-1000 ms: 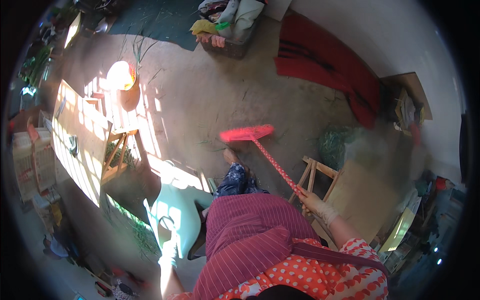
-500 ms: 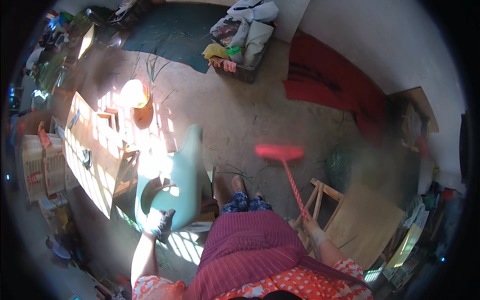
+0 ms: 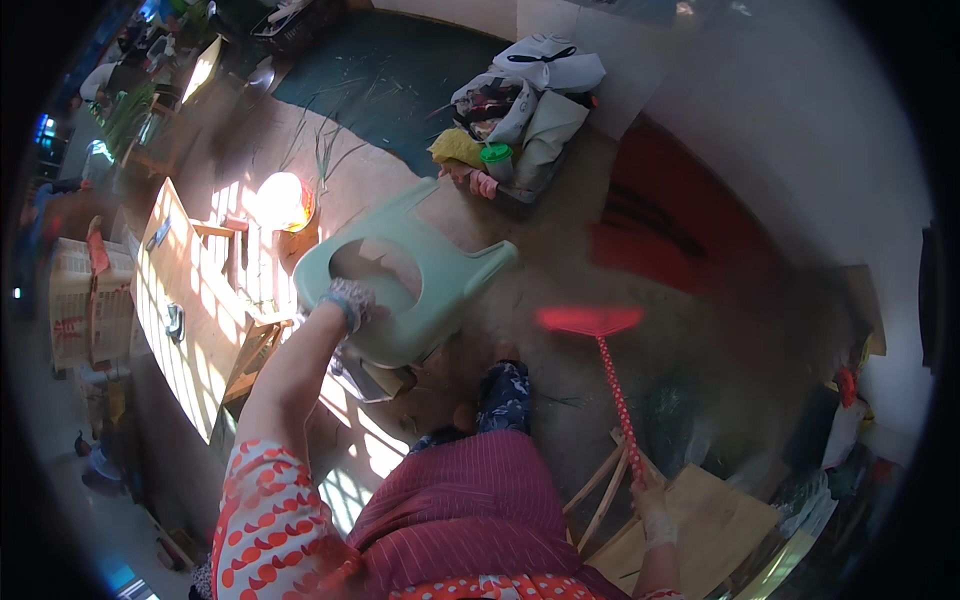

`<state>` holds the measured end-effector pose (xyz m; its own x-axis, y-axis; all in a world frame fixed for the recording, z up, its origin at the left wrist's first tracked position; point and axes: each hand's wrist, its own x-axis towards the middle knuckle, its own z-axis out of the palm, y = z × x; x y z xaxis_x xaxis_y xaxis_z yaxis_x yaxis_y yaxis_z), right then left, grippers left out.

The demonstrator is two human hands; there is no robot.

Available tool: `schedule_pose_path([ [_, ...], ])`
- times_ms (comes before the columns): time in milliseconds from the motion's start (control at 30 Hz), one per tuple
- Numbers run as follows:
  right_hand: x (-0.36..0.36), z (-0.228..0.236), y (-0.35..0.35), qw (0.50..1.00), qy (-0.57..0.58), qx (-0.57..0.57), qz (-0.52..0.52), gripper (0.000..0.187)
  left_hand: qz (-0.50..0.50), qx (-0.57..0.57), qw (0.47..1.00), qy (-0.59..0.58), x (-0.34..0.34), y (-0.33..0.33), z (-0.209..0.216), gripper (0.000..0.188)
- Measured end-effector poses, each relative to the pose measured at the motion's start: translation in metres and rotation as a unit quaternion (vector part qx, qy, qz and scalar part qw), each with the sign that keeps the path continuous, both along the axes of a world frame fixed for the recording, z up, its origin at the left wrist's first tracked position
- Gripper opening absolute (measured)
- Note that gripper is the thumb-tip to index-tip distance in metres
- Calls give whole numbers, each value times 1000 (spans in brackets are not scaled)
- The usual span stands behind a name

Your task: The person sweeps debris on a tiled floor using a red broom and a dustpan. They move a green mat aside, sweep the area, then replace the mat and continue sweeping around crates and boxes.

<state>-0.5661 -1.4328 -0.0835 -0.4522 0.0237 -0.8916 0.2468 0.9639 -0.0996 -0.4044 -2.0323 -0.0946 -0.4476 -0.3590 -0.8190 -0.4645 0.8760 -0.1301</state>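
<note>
My left hand point(image 3: 350, 302), in a glove, grips a pale green plastic chair point(image 3: 445, 270) at the edge of its large oval opening. The chair is tilted and held out in front of me, with its legs pointing away and to the right. In my right hand point(image 3: 652, 497) is the patterned red-and-white handle of a broom point(image 3: 616, 395). The broom's red head, blurred by motion, is near the floor, to the right of the chair. My feet are partly hidden below the chair.
A slatted-lit wooden table point(image 3: 185, 320) stands at left, with a bright bucket point(image 3: 290, 203) beyond it. Ahead, a dark crate point(image 3: 520, 200) holds bags and a green-lidded cup. A red mat point(image 3: 690, 220) lies at right, near a wooden board point(image 3: 715, 520). Grass blades litter the floor.
My left hand has lifted the chair forward and right, turning it. The broom has shifted slightly right, still in my right hand. My view has turned a little left.
</note>
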Motion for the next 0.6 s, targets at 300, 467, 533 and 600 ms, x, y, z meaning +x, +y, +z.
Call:
schedule_pose_path([
  [300, -73, -57, 16, 986, -45, -25, 156, 57, -65, 46, 993, 85, -192, -26, -54, 48],
  [467, -94, -44, 2, 979, -92, -17, 183, 64, -31, 42, 997, 51, -237, -32, -82, 43],
  [533, -94, -35, -13, 992, -82, 37, 84, 51, -71, 61, 994, 63, -237, -32, -86, 35],
  [600, -90, -29, -31, 995, -68, 75, 4, 46, -84, 72, 992, 67, -229, -27, -86, 35],
])
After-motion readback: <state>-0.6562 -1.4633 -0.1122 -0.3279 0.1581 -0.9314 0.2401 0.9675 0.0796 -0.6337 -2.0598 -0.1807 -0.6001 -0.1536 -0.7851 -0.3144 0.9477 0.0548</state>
